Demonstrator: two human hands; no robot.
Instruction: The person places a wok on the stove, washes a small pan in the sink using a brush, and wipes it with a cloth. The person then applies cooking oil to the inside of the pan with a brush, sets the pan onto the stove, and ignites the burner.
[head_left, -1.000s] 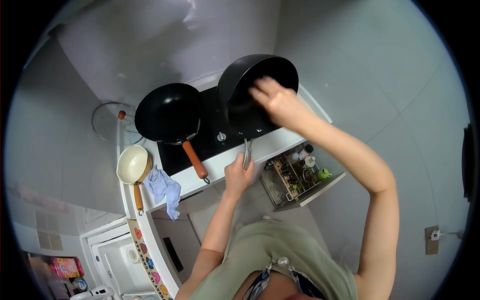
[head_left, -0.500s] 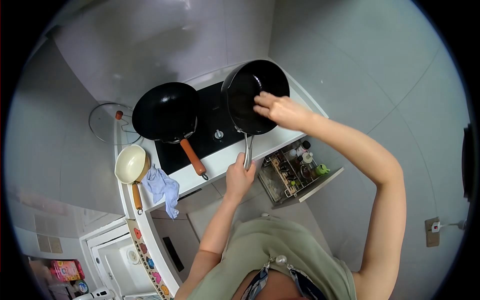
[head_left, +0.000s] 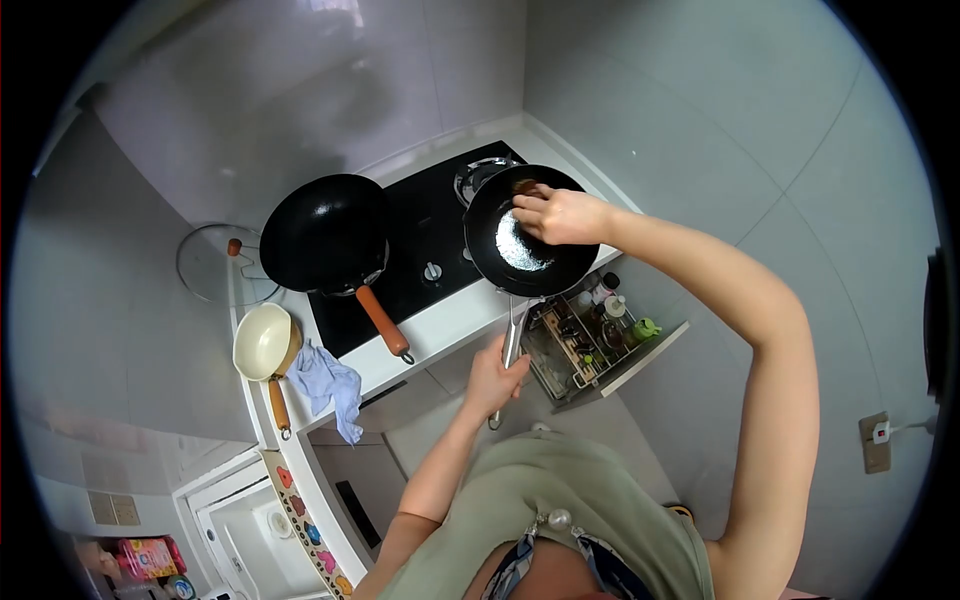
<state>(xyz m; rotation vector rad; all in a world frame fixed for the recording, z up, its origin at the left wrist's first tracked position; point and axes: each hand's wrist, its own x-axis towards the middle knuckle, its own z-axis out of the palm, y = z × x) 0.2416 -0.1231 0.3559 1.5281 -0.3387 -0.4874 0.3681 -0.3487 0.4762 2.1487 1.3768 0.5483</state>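
Note:
My left hand (head_left: 496, 378) is wrapped round the long metal handle (head_left: 513, 335) of a black pan (head_left: 482, 243). The pan is held over the counter's front edge and the right part of the stove, and a bright reflection shows on its inner surface. Inside the pan, near its upper right, my right hand (head_left: 562, 216) has its fingers pressed together. A small brownish thing (head_left: 524, 187) shows at the fingertips; what it is cannot be made out.
A black wok (head_left: 322, 232) with an orange-brown handle sits on the left of the black stove (head_left: 424, 232). Left are a glass lid (head_left: 205, 265), a cream pan (head_left: 264, 341) and a blue cloth (head_left: 325, 382). An open drawer (head_left: 645, 362) holds several bottles. A sink (head_left: 262, 540) lies lower left.
The pan has come down and tilted flatter, showing its inside and uncovering the right burner. My left hand has moved slightly down and right. My right hand has shifted within the pan.

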